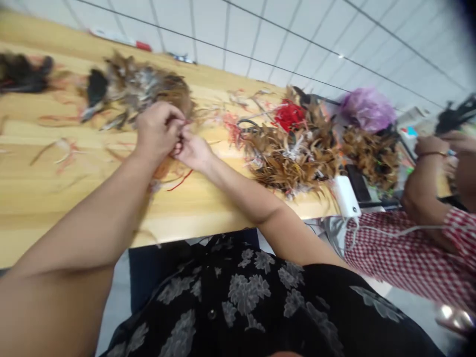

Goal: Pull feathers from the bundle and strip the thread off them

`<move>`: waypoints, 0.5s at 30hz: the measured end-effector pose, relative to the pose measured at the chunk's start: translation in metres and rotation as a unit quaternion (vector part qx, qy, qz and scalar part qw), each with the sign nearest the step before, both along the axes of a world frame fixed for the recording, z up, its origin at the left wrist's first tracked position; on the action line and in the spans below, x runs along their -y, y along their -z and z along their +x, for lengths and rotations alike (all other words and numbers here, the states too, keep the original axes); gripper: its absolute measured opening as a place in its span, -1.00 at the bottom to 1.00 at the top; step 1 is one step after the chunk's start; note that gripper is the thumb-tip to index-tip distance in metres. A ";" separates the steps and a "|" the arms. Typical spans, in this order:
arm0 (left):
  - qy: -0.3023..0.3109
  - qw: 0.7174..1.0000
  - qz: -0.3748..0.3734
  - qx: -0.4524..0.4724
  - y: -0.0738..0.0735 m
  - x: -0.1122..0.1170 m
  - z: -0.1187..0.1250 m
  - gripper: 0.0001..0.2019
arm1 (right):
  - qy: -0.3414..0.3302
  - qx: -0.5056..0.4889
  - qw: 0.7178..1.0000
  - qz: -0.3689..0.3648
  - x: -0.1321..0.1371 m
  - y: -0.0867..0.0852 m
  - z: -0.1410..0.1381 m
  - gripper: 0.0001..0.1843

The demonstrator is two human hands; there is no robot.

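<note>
The person's left hand point(159, 133) and right hand point(193, 152) are held up close together over a wooden tabletop point(178, 218). Both arms reach forward from the person's body, and the elbows point out to the sides. The left hand is curled shut, with its fingers bent over the top. The right hand is turned in toward it, and its fingers bend in too. The fingertips of the two hands almost meet. They seem to pinch a thin bit of feather point(179, 144), but the fingers hide most of it.

Just under the hands hangs a small orange-brown feather point(162, 168), and a thin red string point(180, 180) lies near it. Past the left hand is a messy pile of brown and grey feathers point(141, 87). Farther left is a dark feather bunch point(22, 74). To the right of the right hand is a big pile of brown feathers point(286, 158), with red feathers point(289, 115) on its far side. Well to the right, a purple plastic bag point(367, 109) sits past the pile, and a co-worker's hand point(429, 146) is by a red checked sleeve point(461, 228).
</note>
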State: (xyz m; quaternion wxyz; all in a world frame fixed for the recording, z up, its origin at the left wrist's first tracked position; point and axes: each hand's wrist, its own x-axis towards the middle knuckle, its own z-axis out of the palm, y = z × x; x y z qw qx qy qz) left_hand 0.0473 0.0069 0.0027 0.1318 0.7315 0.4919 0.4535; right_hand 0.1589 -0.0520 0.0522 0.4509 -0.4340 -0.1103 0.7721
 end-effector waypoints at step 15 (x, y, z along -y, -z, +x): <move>0.126 0.954 -0.192 0.194 0.005 -0.003 -0.001 -0.83 | 0.004 -0.050 0.999 0.014 -0.005 0.012 0.000 -0.48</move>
